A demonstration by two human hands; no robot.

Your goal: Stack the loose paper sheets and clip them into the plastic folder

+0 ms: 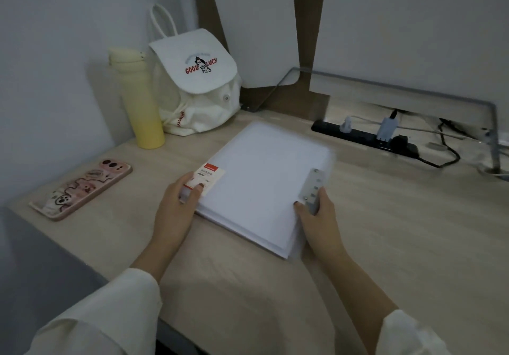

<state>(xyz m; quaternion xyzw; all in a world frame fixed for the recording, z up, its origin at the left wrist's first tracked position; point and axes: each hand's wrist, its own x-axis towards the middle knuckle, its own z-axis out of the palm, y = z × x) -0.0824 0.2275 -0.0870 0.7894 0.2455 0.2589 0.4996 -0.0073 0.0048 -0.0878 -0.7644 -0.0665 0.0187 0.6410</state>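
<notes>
A translucent plastic folder (264, 178) lies closed and slanted on the wooden desk, with a stack of white paper sheets (278, 247) showing at its near edge. A red-and-white label (210, 174) sits on its left corner. A metal clip (314, 189) runs along its right edge. My left hand (179, 203) grips the left corner, thumb on top by the label. My right hand (316, 216) holds the right edge at the clip, thumb on the cover and fingers around the clip's near end.
A phone in a pink cartoon case (82, 189) lies at the left. A yellow bottle (137, 98) and a white backpack (198, 84) stand at the back left. A black power strip (366, 137) with plugs and cables sits at the back right.
</notes>
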